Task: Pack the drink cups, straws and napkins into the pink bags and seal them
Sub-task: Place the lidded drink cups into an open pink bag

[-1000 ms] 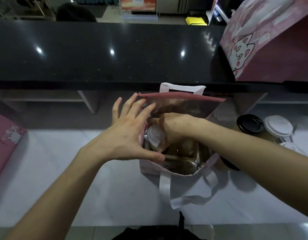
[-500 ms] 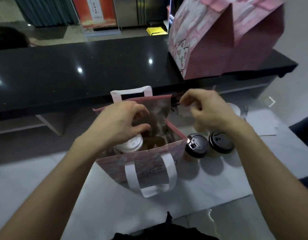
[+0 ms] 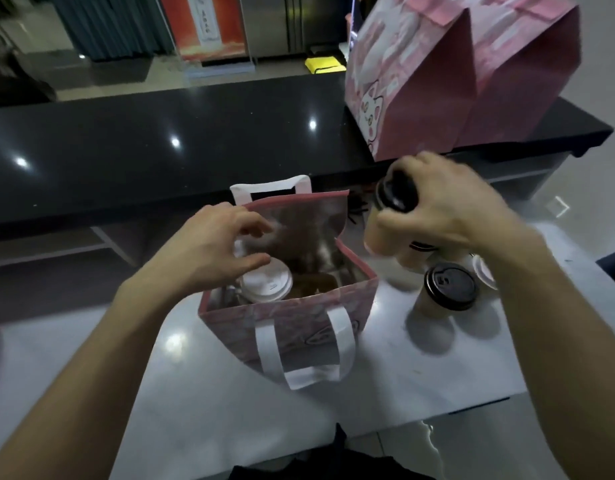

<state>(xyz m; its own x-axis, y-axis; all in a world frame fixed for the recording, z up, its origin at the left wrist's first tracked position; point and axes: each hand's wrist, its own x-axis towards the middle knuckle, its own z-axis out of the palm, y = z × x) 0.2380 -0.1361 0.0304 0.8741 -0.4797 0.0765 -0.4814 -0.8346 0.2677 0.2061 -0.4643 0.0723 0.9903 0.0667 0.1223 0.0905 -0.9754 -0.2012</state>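
Observation:
An open pink bag (image 3: 292, 317) with white handles stands on the white counter. Inside it, at the left, sits a cup with a white lid (image 3: 266, 284). My left hand (image 3: 209, 251) hovers over the bag's left side with fingers loosely curled above that lid; whether it touches the bag wall or the lid I cannot tell. My right hand (image 3: 448, 206) grips a beige cup with a black lid (image 3: 389, 223) by its top, lifted and tilted just right of the bag. Another black-lidded cup (image 3: 449, 287) stands on the counter beside it.
A white-lidded cup (image 3: 484, 271) peeks out behind the black-lidded one. Two large sealed pink bags (image 3: 437, 91) with a cat print stand on the raised black counter (image 3: 160, 143) at the back right. The white counter's edge (image 3: 472, 407) runs close in front.
My right hand has taken hold of a black-lidded cup and lifted it from the counter toward the bag. My left hand has stayed over the bag's left side.

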